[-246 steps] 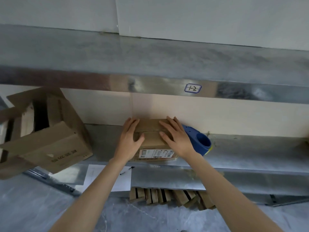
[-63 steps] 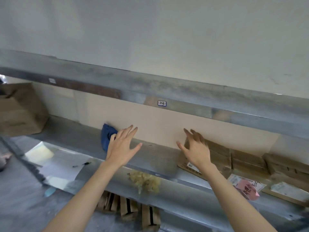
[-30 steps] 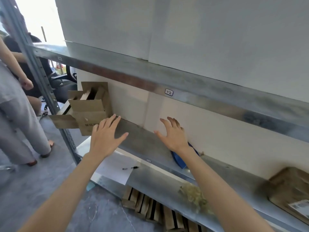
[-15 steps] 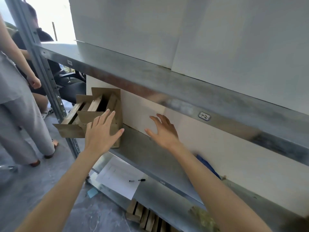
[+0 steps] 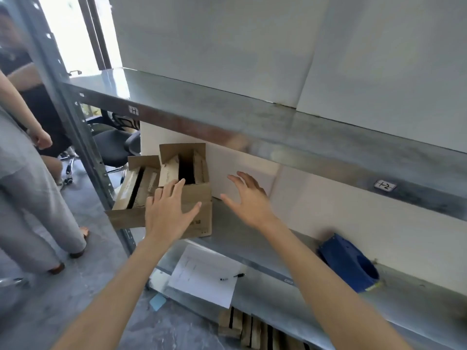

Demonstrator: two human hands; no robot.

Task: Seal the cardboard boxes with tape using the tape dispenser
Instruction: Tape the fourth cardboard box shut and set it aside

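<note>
1. The left hand [image 5: 169, 213] is open with fingers spread, palm towards the front face of an open cardboard box [image 5: 203, 218]. Whether it touches the box cannot be told.
2. The right hand [image 5: 250, 200] is also open and spread. It hovers just right of the box, above the bare metal shelf [image 5: 242, 238], and holds nothing.
3. The box sits between and just beyond the two hands. Its flaps [image 5: 182, 150] stand up, and flat cardboard packs [image 5: 169, 170] stand on edge inside.
4. Handling, as a judgement: corrugated walls are stiff but dent under pressure. The contents likely add moderate weight and may shift if the box is tipped.
5. The best hold is probably one palm on each side wall, low down, and not by the loose flaps.
6. The blue tape dispenser [image 5: 346, 263] lies on the same shelf, well right of the right hand, beside that forearm.
7. Below both forearms, a sheet of paper [image 5: 204, 276] and a pen [image 5: 232, 277] lie on a lower shelf.
</note>
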